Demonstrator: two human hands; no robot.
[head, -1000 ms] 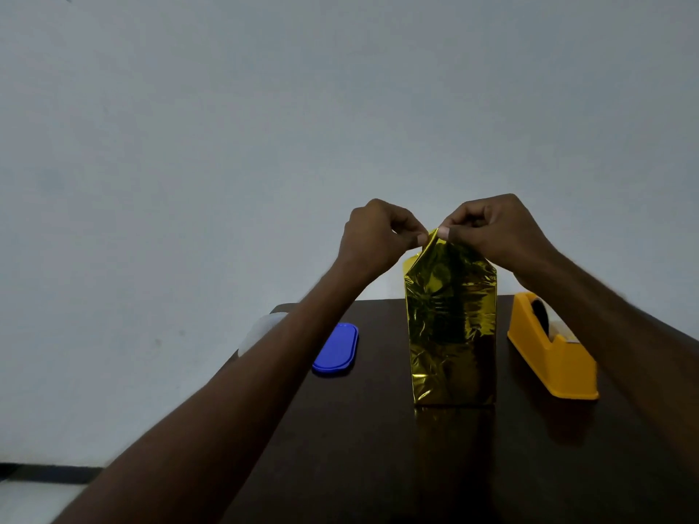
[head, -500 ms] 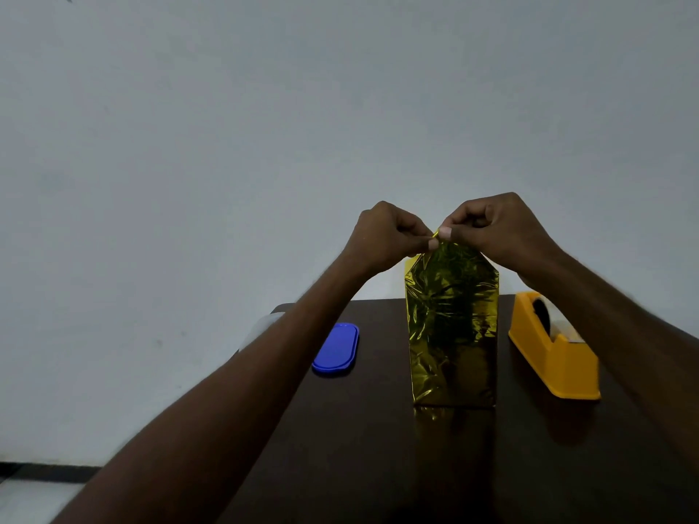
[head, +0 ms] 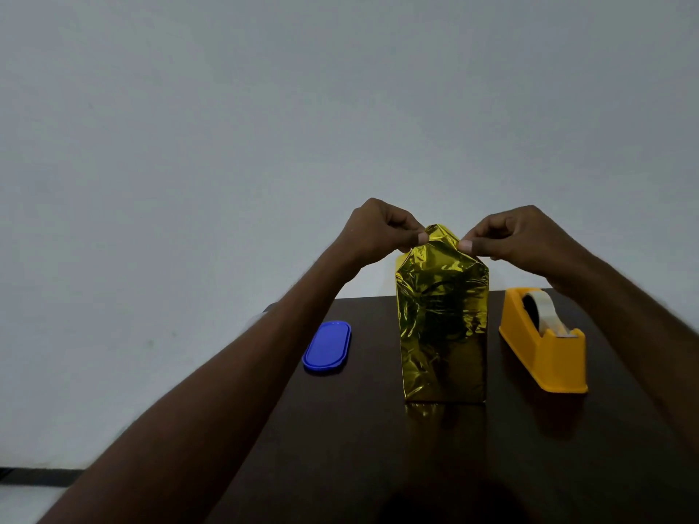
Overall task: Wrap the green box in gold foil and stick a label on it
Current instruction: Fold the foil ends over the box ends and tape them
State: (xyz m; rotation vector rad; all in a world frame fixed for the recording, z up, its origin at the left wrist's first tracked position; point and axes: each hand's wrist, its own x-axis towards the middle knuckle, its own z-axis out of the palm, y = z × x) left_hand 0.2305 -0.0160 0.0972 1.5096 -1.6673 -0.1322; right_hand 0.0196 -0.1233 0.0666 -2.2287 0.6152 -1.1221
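A tall box wrapped in crinkled gold foil [head: 441, 327] stands upright near the middle of the dark table [head: 378, 448]. None of its green surface shows. My left hand [head: 378, 232] pinches the foil's top flap at its left end. My right hand [head: 518, 236] pinches the same flap at its right end. The flap peaks between my thumbs, above the box's top. No label is in view.
A yellow tape dispenser [head: 544, 342] with a clear tape roll sits right of the box. A blue oval lid [head: 327, 346] lies to the left, near the table's left edge. A plain pale wall rises behind the table.
My hands have moved apart along the top flap, from pinching together at one point to holding its two ends. The peak of foil has flattened and widened.
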